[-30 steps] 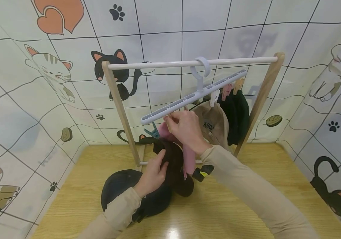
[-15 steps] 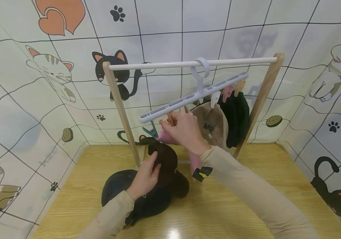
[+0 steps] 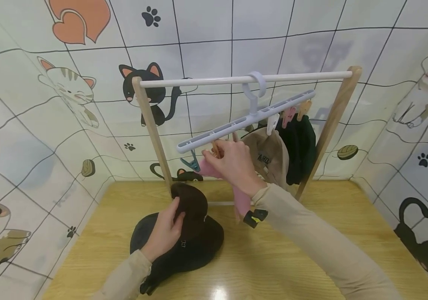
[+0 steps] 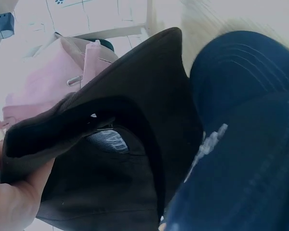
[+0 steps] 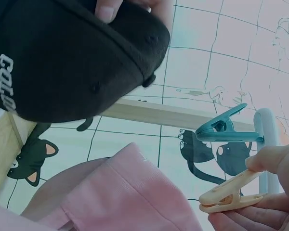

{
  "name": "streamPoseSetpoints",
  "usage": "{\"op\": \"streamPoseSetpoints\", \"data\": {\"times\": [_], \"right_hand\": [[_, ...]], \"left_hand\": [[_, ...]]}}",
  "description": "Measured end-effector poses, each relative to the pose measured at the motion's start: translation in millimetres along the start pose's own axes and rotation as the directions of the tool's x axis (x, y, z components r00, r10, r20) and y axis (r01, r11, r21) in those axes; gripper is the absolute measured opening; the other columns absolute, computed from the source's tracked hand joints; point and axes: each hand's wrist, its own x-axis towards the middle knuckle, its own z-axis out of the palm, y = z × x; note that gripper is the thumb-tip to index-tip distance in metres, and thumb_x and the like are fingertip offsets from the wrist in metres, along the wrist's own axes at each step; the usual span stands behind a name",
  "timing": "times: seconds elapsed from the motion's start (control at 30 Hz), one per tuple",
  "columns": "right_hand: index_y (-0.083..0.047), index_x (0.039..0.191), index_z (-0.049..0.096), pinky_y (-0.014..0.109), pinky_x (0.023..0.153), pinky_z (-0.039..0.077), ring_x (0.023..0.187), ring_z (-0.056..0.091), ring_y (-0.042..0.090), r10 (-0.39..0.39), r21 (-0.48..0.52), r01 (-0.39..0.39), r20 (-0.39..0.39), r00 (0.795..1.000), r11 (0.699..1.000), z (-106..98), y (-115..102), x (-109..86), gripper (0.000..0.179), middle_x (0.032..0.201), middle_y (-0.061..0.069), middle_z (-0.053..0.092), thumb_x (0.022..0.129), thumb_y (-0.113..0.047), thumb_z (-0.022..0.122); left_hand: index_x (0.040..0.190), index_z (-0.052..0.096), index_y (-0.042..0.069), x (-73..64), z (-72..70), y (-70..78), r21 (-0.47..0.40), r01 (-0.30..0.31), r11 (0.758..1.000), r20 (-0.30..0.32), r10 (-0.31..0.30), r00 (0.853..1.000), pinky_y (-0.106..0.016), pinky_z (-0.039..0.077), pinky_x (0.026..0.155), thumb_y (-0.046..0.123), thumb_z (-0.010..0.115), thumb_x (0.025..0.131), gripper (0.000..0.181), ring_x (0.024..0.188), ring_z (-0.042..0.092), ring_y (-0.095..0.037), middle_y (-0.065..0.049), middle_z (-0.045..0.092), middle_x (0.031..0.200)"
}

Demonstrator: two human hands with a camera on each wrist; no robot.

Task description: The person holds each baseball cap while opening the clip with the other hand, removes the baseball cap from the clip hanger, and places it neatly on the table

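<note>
My left hand grips a dark brown cap by its edge, thumb on the near side. In the left wrist view the cap shows its inside and brim. Beneath it on the table lies a navy cap. At the hanger's left half, my right hand pinches a pale orange clothespin between thumb and fingers, with no cloth visible in its tip. Left of it dangles a teal clothespin. Behind the right hand hangs a pink cap, partly hidden.
A lilac hanger hooks over the white bar of a wooden-legged rack. On its right half, a beige cap and dark caps hang from clothespins. The wooden table meets a cat-patterned wall.
My left hand has drawn the brown cap left and slightly down, over the navy cap and away from the pink cap. The right hand has stayed near the orange clothespin, which now shows more clearly.
</note>
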Motion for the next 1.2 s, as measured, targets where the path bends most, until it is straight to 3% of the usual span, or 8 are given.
{"op": "streamPoseSetpoints", "data": {"times": [0.3, 0.43, 0.6, 0.7, 0.8, 0.9, 1.03, 1.2], "right_hand": [[-0.012, 0.065, 0.052, 0.032, 0.052, 0.034, 0.050, 0.040, 0.013, -0.004, 0.003, 0.004, -0.002, 1.000, 1.000, -0.1, 1.2, 0.5, 0.032, 0.053, -0.002, 0.044, 0.089, -0.024, 0.068], [-0.012, 0.064, 0.051, 0.039, 0.073, 0.046, 0.050, 0.040, 0.013, -0.010, 0.000, 0.010, -0.004, 1.000, 1.000, -0.5, 1.9, 1.4, 0.032, 0.052, -0.003, 0.044, 0.089, -0.024, 0.068], [-0.012, 0.063, 0.050, 0.046, 0.102, 0.036, 0.049, 0.041, 0.014, -0.020, -0.011, 0.020, -0.010, 1.000, 1.000, -0.5, 2.1, 1.8, 0.033, 0.051, -0.002, 0.043, 0.089, -0.023, 0.067], [-0.012, 0.064, 0.050, 0.037, 0.084, 0.047, 0.048, 0.039, 0.013, -0.025, -0.007, 0.025, -0.004, 1.000, 1.000, -0.5, 2.2, 1.0, 0.033, 0.051, -0.003, 0.042, 0.089, -0.023, 0.067], [-0.012, 0.064, 0.050, 0.030, 0.056, 0.038, 0.049, 0.037, 0.012, -0.029, -0.006, 0.029, 0.005, 1.000, 1.000, -0.9, 1.8, 0.5, 0.033, 0.051, -0.003, 0.040, 0.090, -0.024, 0.066], [-0.012, 0.064, 0.049, 0.029, 0.051, 0.031, 0.050, 0.035, 0.012, -0.033, -0.008, 0.033, 0.010, 0.999, 0.999, -1.4, 1.6, 0.6, 0.033, 0.052, -0.004, 0.040, 0.090, -0.023, 0.066], [-0.012, 0.064, 0.051, 0.034, 0.063, 0.041, 0.050, 0.037, 0.012, -0.039, -0.009, 0.039, 0.008, 0.999, 0.999, -2.0, 1.4, 1.3, 0.031, 0.051, -0.004, 0.041, 0.090, -0.022, 0.066], [-0.012, 0.064, 0.052, 0.046, 0.095, 0.039, 0.048, 0.039, 0.013, -0.038, -0.008, 0.038, 0.005, 0.999, 0.999, -2.1, 1.3, 1.2, 0.031, 0.050, -0.004, 0.042, 0.090, -0.022, 0.066]], "left_hand": [[0.126, 0.050, -0.004, -22.4, -1.6, -5.0, -0.022, -0.046, 0.999, -0.058, 0.045, 0.997, -0.026, 0.047, 0.060, -0.020, 0.056, 0.083, 0.046, 0.067, 0.058, -0.007, -0.015, 0.068, 0.100], [0.121, 0.052, -0.001, -33.0, -0.2, -6.9, -0.030, -0.031, 0.999, -0.100, 0.028, 0.995, -0.026, 0.048, 0.062, -0.023, 0.057, 0.080, 0.047, 0.070, 0.059, -0.006, -0.011, 0.067, 0.102], [0.120, 0.052, -0.002, -43.5, 0.8, -7.8, -0.046, 0.033, 0.998, -0.114, -0.038, 0.993, -0.021, 0.040, 0.051, -0.021, 0.058, 0.080, 0.045, 0.047, 0.035, 0.009, 0.006, 0.056, 0.075], [0.120, 0.050, -0.005, -49.7, 0.8, -8.2, -0.084, 0.062, 0.995, -0.106, -0.070, 0.992, -0.020, 0.036, 0.045, -0.020, 0.057, 0.079, 0.044, 0.043, 0.025, 0.012, 0.013, 0.043, 0.063], [0.117, 0.051, -0.003, -54.4, -1.0, -10.1, -0.171, 0.081, 0.982, -0.098, -0.099, 0.990, -0.022, 0.044, 0.053, -0.023, 0.057, 0.077, 0.045, 0.055, 0.049, 0.003, 0.004, 0.060, 0.074], [0.110, 0.052, 0.001, -57.9, -5.0, -12.4, -0.255, 0.137, 0.957, -0.089, -0.164, 0.982, -0.027, 0.051, 0.059, -0.023, 0.057, 0.077, 0.042, 0.076, 0.065, -0.014, -0.008, 0.069, 0.096], [0.112, 0.052, 0.002, -60.5, -12.6, -13.4, -0.292, 0.315, 0.903, -0.066, -0.348, 0.935, -0.029, 0.052, 0.060, -0.013, 0.061, 0.083, 0.034, 0.074, 0.069, -0.019, -0.013, 0.070, 0.093], [0.127, 0.043, 0.001, -57.9, -22.7, -12.2, -0.217, 0.566, 0.795, 0.008, -0.579, 0.816, -0.026, 0.046, 0.056, 0.012, 0.062, 0.093, 0.040, 0.062, 0.061, -0.013, -0.007, 0.065, 0.076]]}}
